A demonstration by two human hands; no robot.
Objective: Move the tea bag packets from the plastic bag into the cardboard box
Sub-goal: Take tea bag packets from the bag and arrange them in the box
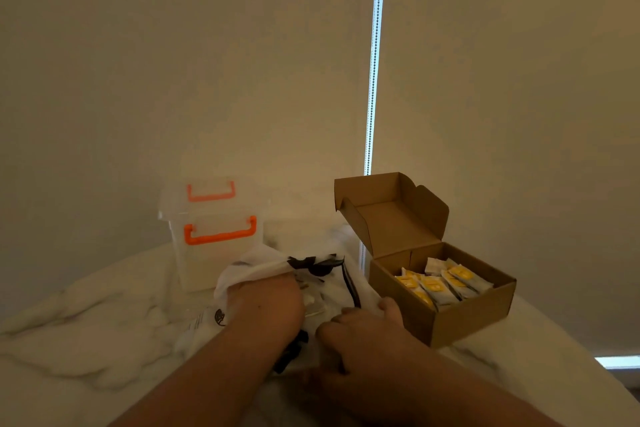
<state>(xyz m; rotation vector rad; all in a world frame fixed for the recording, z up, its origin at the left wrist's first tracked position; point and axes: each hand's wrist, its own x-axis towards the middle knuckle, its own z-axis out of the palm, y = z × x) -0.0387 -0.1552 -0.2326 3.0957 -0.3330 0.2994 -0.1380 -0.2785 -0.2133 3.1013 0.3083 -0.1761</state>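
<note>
A white plastic bag (332, 282) with black print lies crumpled on the marble table between my arms. My left hand (266, 302) reaches inside the bag's opening, and its fingers are hidden by the plastic. My right hand (360, 326) grips the bag's right edge, next to the box. The brown cardboard box (460, 319) stands open at the right, lid flap upright. Several white and yellow tea bag packets (443, 282) lie in rows inside it. A pale packet edge (313, 310) shows inside the bag near my left wrist.
A clear plastic storage box (214, 253) with orange handles stands behind the bag at the left. The white marble table (86, 340) curves away on both sides. A beige roller blind with a bead chain (372, 80) hangs behind.
</note>
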